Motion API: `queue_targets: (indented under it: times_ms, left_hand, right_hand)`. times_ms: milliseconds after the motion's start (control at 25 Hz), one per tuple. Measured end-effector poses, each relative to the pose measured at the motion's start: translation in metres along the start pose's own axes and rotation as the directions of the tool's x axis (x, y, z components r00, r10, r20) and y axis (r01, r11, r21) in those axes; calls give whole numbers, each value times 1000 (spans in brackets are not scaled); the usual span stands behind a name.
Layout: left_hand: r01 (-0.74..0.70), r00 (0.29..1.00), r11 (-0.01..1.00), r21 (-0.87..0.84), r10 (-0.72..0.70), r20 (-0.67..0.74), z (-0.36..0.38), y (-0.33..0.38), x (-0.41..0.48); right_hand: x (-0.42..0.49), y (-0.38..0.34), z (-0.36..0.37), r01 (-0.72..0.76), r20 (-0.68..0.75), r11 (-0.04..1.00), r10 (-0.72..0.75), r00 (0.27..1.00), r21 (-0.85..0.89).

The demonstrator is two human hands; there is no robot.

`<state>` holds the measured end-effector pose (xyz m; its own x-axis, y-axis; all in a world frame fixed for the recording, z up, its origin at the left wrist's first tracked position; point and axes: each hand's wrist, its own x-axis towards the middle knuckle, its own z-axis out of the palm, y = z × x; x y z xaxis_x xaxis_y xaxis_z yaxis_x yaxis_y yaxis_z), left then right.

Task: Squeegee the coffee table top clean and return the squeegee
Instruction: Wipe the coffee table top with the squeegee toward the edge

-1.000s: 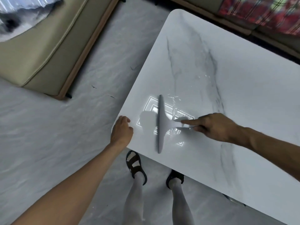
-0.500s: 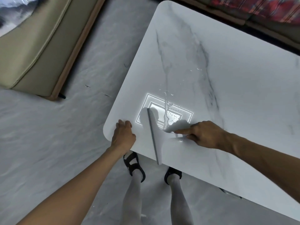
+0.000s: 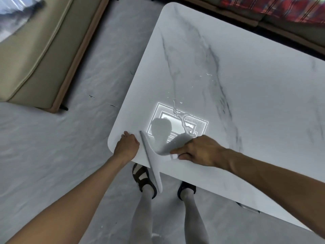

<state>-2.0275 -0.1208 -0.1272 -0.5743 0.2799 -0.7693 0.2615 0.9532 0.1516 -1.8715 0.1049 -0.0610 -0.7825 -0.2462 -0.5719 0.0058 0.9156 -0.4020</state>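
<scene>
The right hand (image 3: 202, 151) was closed around the handle of the white squeegee (image 3: 152, 161), with the first finger pointing along the handle toward the blade. The handle was mostly hidden under the hand. The left hand (image 3: 127, 147) lay on the near corner of the coffee table (image 3: 255, 103), just beside the far end of the blade. Its fingers were curled loosely and held nothing; only the table was under it.

The squeegee's long blade sat at the near edge of the table top. One end was on the table next to the left hand. The other end stuck out past the edge, over the floor (image 3: 52, 147) and above a foot in a dark sandal (image 3: 143, 180). A second sandal (image 3: 186, 188) showed beside it, partly under the table edge.

The table top was white with grey marble lines. A bright square of light (image 3: 198, 124) shone on it, just past the blade, with a dark shadow across it. Small drops and a thin trail of water (image 3: 184, 122) lay in and above that bright patch.

A tan cushion seat (image 3: 35, 59) stood on the floor to the left, well apart from the table. A red checked cloth (image 3: 281, 9) was at the top right.

No writing or brand name could be read anywhere
</scene>
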Motion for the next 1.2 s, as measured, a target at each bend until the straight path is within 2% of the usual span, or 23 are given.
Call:
queue_targets:
  times_ms: [160, 280, 440, 600, 680, 800, 920, 1080, 1200]
  left_hand:
    - [-52, 992, 998, 27, 55, -112, 4, 7, -9]
    - [-123, 980, 991, 45, 128, -152, 17, 33, -21]
    - [-141, 990, 989, 44, 142, -24, 38, 73, -27]
    - [-76, 985, 994, 85, 61, 164, 39, 85, -19]
    - [-84, 993, 988, 128, 73, 92, 32, 83, -20]
    - [-24, 981, 997, 76, 39, -192, 14, 65, -26]
    - [97, 936, 993, -62, -112, -335, -4, 32, -30]
    - [149, 872, 946, -288, -263, -413, -21, -18, -27]
    - [161, 878, 925, -345, -294, -377, -28, -48, -19]
  right_hand:
    - [-4, 4, 20, 3, -34, 1000, -4, 999, -15]
    - [-45, 47, 17, -91, -51, 996, 92, 994, 22]
    - [-112, 104, 13, -298, -5, 954, 298, 954, 13]
    - [-155, 135, 10, -433, -29, 901, 433, 901, -22]
    - [-166, 135, 9, -443, -73, 896, 440, 895, -30]
    - [-145, 112, 4, -358, -97, 934, 357, 929, 12]
    - [-72, 61, 1, -144, -63, 988, 147, 987, 52]
    - [43, -17, 1, 42, 7, 998, -43, 999, 50]
    - [94, -47, 1, 85, 16, 996, -86, 996, 12]
